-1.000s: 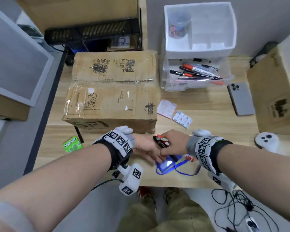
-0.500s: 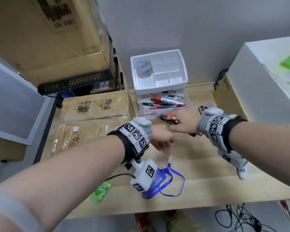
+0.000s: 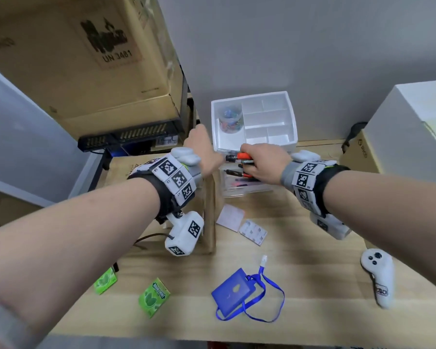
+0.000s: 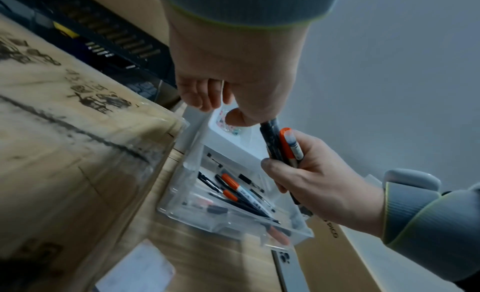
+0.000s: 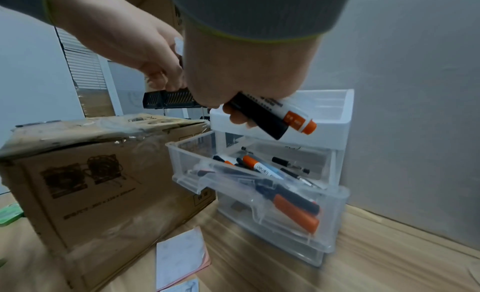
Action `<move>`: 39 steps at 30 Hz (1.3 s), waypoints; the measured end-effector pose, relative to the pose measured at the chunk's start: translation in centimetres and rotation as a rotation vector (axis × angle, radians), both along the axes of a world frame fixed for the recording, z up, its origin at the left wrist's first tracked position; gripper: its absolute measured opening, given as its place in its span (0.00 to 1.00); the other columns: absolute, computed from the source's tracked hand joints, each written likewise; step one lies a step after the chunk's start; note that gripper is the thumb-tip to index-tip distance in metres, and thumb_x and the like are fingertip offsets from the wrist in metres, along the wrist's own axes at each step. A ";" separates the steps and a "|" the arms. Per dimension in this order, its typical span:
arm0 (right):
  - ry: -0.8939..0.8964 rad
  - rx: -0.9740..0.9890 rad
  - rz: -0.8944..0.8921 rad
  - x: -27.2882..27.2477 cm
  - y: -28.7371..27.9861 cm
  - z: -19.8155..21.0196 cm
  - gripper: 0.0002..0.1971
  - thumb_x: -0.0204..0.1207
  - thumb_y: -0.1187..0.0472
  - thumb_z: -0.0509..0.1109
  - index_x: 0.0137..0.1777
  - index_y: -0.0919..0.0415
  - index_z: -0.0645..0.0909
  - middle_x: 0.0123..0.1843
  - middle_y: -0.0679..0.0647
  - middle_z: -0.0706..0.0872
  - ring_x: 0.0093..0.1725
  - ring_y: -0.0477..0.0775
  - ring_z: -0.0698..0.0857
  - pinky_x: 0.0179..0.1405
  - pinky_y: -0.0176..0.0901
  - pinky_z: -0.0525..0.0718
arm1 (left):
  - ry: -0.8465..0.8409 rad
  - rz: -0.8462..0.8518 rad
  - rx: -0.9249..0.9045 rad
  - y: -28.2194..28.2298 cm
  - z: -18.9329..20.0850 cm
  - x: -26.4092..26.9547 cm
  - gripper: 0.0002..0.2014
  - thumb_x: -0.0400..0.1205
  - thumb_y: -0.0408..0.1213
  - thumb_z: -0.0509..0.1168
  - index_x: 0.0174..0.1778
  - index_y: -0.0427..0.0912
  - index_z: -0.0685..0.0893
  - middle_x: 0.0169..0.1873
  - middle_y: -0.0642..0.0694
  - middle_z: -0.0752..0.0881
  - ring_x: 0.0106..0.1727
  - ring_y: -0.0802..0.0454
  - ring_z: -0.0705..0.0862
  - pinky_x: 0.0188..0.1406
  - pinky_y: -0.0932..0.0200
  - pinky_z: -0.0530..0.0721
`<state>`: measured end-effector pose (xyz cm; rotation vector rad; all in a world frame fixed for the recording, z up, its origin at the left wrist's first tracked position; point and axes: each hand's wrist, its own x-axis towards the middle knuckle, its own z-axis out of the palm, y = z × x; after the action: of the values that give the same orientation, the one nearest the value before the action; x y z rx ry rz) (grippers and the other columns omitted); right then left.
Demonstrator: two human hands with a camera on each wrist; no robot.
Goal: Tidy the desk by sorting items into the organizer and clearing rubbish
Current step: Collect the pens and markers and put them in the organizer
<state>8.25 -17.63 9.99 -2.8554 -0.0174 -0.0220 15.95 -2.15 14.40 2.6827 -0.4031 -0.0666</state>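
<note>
My right hand grips a black marker and an orange-capped marker together, just above the pulled-out clear drawer of the white organizer. From the right wrist the markers slant down over that drawer, which holds several pens and markers. My left hand hovers at the organizer's left side, fingers loosely curled around nothing I can see. Its thumb tip sits by the black marker's end. A cup of coloured clips stands in the top tray.
A taped cardboard box sits left of the organizer. On the desk lie a paper pad, a blister pack, a blue badge holder with lanyard, two green packs, a white controller and a phone.
Both hands moved from the desk's front edge, over the blue badge holder, up to the organizer. The right hand carried the markers along. The head view tilted up.
</note>
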 end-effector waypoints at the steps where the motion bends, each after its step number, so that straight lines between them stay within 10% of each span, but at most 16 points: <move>1: 0.000 0.001 -0.017 0.4 0.1 -0.5 0.09 0.78 0.53 0.66 0.54 0.55 0.76 0.47 0.55 0.87 0.48 0.62 0.84 0.39 0.49 0.78 | -0.004 -0.007 -0.022 0.1 -0.4 0.4 0.17 0.72 0.38 0.71 0.49 0.43 0.71 0.46 0.43 0.80 0.45 0.42 0.81 0.38 0.52 0.73; 17: 0.000 0.029 -0.020 -0.4 -1.0 -4.3 0.25 0.76 0.39 0.66 0.64 0.56 0.80 0.57 0.53 0.86 0.56 0.57 0.84 0.53 0.52 0.83 | 0.154 -0.232 0.117 -2.0 -2.5 3.1 0.17 0.76 0.39 0.65 0.60 0.40 0.77 0.53 0.42 0.83 0.50 0.42 0.85 0.49 0.45 0.88; 26: 0.004 -0.067 0.290 -4.1 1.2 -4.0 0.08 0.72 0.53 0.67 0.36 0.54 0.80 0.23 0.50 0.81 0.22 0.59 0.77 0.24 0.39 0.66 | -0.006 -0.223 0.313 -2.6 -3.2 4.0 0.18 0.80 0.41 0.64 0.63 0.39 0.72 0.53 0.38 0.82 0.41 0.45 0.78 0.37 0.52 0.77; 33: 0.201 -0.123 0.202 -3.9 1.3 -6.0 0.09 0.73 0.52 0.63 0.48 0.54 0.77 0.32 0.48 0.82 0.31 0.56 0.80 0.26 0.42 0.76 | 0.007 -0.317 0.540 -2.9 -1.5 5.1 0.12 0.86 0.37 0.60 0.60 0.34 0.80 0.53 0.40 0.86 0.51 0.43 0.86 0.40 0.56 0.75; 39: 0.235 0.009 0.098 -1.5 0.8 -5.5 0.21 0.74 0.55 0.67 0.67 0.58 0.74 0.57 0.56 0.86 0.52 0.61 0.86 0.45 0.49 0.83 | 0.021 -0.239 0.496 -3.7 -1.3 5.8 0.17 0.85 0.31 0.62 0.29 0.40 0.68 0.32 0.45 0.75 0.35 0.50 0.77 0.33 0.60 0.72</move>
<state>6.73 -16.87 4.53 -2.8252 -0.1076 0.3323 21.75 -5.87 13.12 3.0957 -0.7892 -0.3011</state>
